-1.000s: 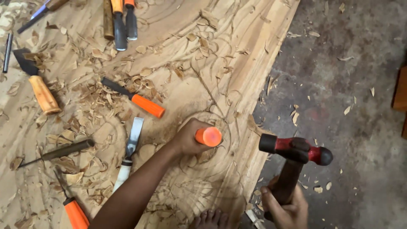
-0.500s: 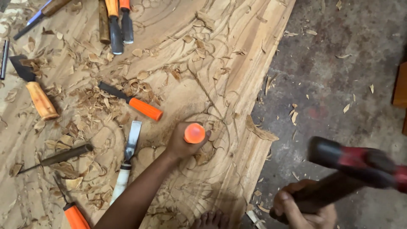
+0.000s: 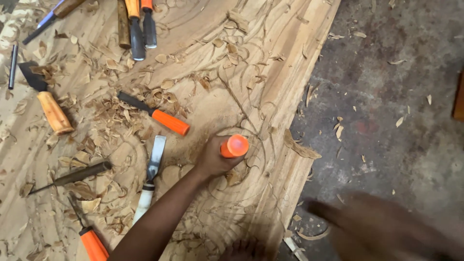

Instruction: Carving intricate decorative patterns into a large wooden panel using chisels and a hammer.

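Observation:
My left hand grips an orange-handled chisel and holds it upright, its tip down on a large carved wooden panel near the panel's right edge. My right hand is a dark motion blur at the lower right, over the floor. The red and black hammer it carries is smeared into that blur, and its head cannot be made out. The chisel's blade is hidden under my left hand.
Wood shavings cover the panel. Loose chisels lie on it: an orange-handled one, a white-handled one, a wooden-handled one, a dark one, another orange one and several at the top. Grey concrete floor lies to the right.
The right hand swung the hammer out to the right and down; it is now a blur at the lower right. My left hand kept the chisel standing on nearly the same spot.

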